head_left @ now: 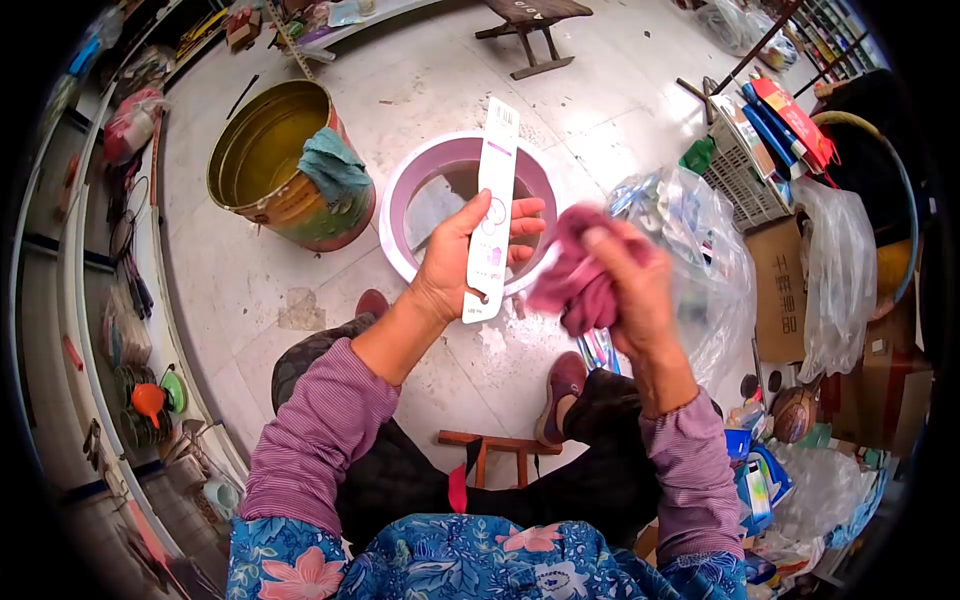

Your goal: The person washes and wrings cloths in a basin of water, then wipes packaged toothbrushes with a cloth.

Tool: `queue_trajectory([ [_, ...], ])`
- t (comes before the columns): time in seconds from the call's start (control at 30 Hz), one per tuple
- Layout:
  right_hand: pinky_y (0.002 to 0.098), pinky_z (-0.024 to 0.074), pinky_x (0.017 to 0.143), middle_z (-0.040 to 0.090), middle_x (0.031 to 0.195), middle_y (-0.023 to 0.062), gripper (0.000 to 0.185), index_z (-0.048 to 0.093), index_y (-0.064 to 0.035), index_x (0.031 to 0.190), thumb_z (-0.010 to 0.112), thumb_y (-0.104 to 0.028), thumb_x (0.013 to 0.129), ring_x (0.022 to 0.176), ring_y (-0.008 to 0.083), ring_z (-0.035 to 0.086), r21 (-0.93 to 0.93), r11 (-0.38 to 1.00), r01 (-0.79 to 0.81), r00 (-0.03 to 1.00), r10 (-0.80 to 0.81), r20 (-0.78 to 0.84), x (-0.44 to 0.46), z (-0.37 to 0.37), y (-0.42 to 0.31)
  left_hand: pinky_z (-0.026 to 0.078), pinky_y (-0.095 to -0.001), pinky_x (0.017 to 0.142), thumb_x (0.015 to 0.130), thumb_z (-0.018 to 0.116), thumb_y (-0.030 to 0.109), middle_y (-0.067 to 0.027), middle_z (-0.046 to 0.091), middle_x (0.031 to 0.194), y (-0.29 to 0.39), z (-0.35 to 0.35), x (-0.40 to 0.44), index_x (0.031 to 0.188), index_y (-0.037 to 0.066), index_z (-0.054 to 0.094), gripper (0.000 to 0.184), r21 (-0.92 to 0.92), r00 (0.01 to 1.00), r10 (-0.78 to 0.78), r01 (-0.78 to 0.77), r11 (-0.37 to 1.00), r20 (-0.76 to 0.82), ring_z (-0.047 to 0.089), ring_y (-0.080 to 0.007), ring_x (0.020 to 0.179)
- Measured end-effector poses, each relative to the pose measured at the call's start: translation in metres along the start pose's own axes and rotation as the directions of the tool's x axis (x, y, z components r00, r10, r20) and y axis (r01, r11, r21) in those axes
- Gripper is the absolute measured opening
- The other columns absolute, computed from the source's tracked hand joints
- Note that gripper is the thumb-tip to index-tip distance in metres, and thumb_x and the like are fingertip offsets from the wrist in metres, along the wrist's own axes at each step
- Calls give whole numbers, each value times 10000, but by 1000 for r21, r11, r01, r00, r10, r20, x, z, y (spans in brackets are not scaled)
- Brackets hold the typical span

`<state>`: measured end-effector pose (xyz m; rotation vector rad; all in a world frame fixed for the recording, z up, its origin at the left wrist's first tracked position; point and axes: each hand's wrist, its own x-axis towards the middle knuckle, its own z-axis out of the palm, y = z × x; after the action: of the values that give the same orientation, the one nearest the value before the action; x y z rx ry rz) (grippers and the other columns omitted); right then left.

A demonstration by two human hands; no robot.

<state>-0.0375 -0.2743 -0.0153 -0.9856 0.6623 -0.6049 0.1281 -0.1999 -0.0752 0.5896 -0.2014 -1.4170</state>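
Observation:
My left hand [455,250] holds a long white card-like package [492,225] upright over the near part of a pink basin [395,215]; its fingers show behind the package's right edge. The package has a barcode at its top and a small hole near the bottom. To the right, my right hand [635,290] grips a crumpled dark-pink cloth [580,270], slightly blurred by motion. Cloth and package are apart. Liquid [460,180] shows inside the basin, partly hidden by the package and my left hand.
A large metal bucket [270,150] with a teal cloth [335,165] over its rim stands at the left. Clear plastic bags [700,260], a basket [740,170] and a cardboard box [775,290] lie right. A wooden stool [530,15] stands beyond; shelves [160,250] line the left.

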Motion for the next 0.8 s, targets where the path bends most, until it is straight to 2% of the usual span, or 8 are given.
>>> queue_trajectory([
  [0.17, 271, 520, 678, 603, 1086, 109, 372, 533, -37, 1187, 600, 7, 824, 850, 198, 639, -224, 891, 395, 919, -378, 115, -20, 21, -5, 514, -293, 779, 977, 361, 415, -58, 623, 980, -18, -19, 5, 1140, 83, 549, 415, -116, 974, -165, 184, 976, 157, 608, -162, 891],
  [0.2, 347, 477, 859, 558, 1167, 130, 491, 561, -43, 1168, 669, 60, 699, 1037, 256, 574, -579, 289, 762, 586, -688, 427, -9, 17, 12, 508, -297, 796, 975, 378, 412, -59, 617, 974, -17, -3, -4, 1144, 76, 540, 409, 60, 993, -117, 118, 991, -17, 606, -166, 892],
  [0.23, 421, 399, 948, 531, 1184, 144, 542, 588, -41, 1125, 697, 63, 605, 1127, 309, 504, -465, 353, 812, 570, -650, 503, -10, 24, 30, 506, -301, 810, 970, 406, 380, -66, 610, 978, -22, -6, -8, 1150, 71, 529, 378, 446, 996, 29, -65, 892, 88, 606, -170, 891],
  [0.3, 405, 403, 919, 543, 1154, 149, 492, 600, -45, 1072, 737, -22, 600, 1086, 338, 516, -589, 97, 802, 554, -487, 675, -10, 27, 52, 501, -309, 837, 961, 461, 318, -80, 598, 985, -32, -12, -15, 1163, 61, 507, 330, 940, 903, 317, -331, 85, 289, 604, -177, 889],
  [0.33, 408, 406, 912, 548, 1145, 143, 482, 603, -45, 1067, 728, -17, 602, 1076, 336, 523, -600, 110, 792, 566, -499, 656, -9, 24, 55, 507, -309, 833, 943, 492, 274, -90, 591, 997, -35, -14, -18, 1173, 55, 496, 317, 697, 974, 181, -224, 681, 135, 605, -180, 900],
  [0.4, 411, 409, 904, 554, 1137, 138, 472, 605, -45, 1062, 718, -12, 605, 1066, 333, 531, -608, 124, 784, 576, -509, 640, -6, 19, 56, 512, -309, 828, 926, 523, 230, -99, 585, 1009, -49, -28, -23, 1183, 50, 485, 316, 171, 996, -28, 13, 985, 87, 606, -182, 912],
  [0.57, 408, 442, 833, 559, 1046, 154, 437, 579, -21, 1034, 680, 14, 610, 984, 349, 539, -642, 110, 758, 534, -669, 516, 24, -2, 53, 476, -306, 907, 956, 404, 406, -61, 564, 1192, -60, -20, -17, 1255, 98, 473, 435, -124, 920, -386, 392, 912, 68, 564, -171, 1076],
  [0.8, 289, 478, 730, 612, 939, 135, 285, 605, 14, 1044, 605, 25, 760, 823, 227, 610, -697, 428, 576, 722, -666, 188, 46, -15, 42, 530, -333, 824, 999, 375, 305, -76, 570, 1119, -56, 9, -16, 1246, 37, 448, 372, 148, 986, -164, 168, 975, -34, 611, -174, 968],
])
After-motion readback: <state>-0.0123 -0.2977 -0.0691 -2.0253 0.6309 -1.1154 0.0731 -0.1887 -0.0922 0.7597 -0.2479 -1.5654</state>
